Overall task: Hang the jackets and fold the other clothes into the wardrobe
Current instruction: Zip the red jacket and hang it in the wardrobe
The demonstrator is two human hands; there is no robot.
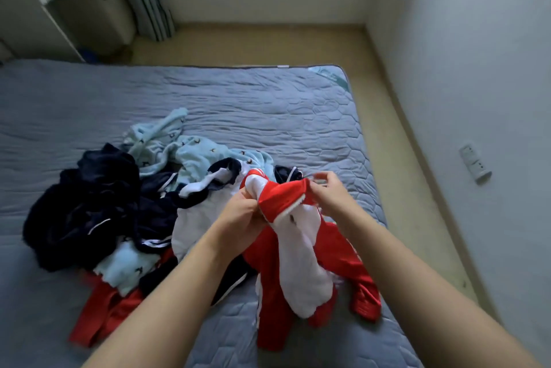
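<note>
Head view: left hand (244, 212) and right hand (326, 193) both grasping red-and-white jacket (301, 248) above bed (268, 105) near its right edge, clothes pile (119, 206) alongside.

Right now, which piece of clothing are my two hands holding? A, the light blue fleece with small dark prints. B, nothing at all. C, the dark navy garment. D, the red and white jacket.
D: the left hand and the right hand both grip the top edge of the red and white jacket, while the other clothes lie on the grey quilted mattress.
</note>
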